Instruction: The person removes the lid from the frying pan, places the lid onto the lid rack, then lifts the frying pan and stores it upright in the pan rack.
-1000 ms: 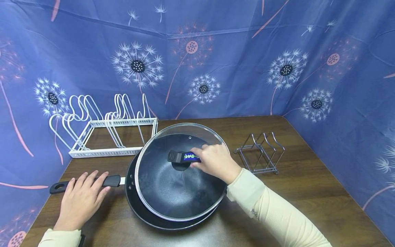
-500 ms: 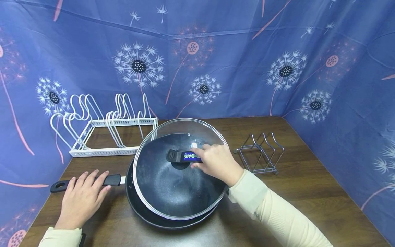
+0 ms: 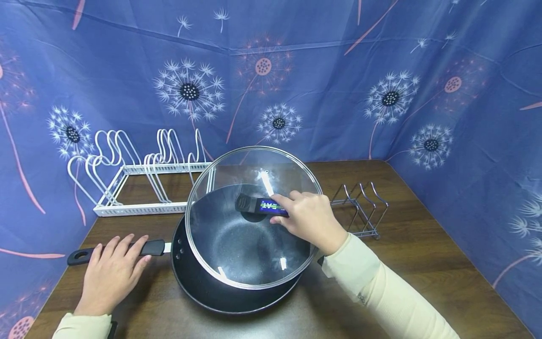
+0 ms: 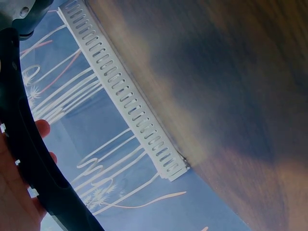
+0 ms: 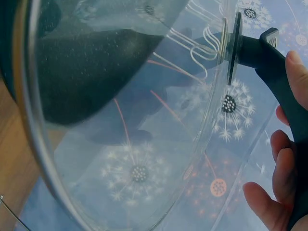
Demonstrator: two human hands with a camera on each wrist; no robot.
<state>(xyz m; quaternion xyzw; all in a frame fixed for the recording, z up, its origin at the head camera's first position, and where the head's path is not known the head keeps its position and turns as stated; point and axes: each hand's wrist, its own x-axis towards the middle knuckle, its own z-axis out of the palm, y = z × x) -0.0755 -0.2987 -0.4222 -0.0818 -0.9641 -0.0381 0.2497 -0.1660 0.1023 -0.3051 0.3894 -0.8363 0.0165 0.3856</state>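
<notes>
Blue dandelion-print cloth (image 3: pixel 330 94) hangs behind a brown wooden table (image 3: pixel 427 256).

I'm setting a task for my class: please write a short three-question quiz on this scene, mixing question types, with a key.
1. True or false: the right grip holds the glass lid by its dark handle.

2. Choose one. The left grip has its fingers across: A) the lid's rim; B) the pan handle; C) the backdrop cloth.

3. Fill in, from the head view: the small metal rack stands to the ____ of the white rack.

Key: 1. True. 2. B. 3. Right.
</notes>
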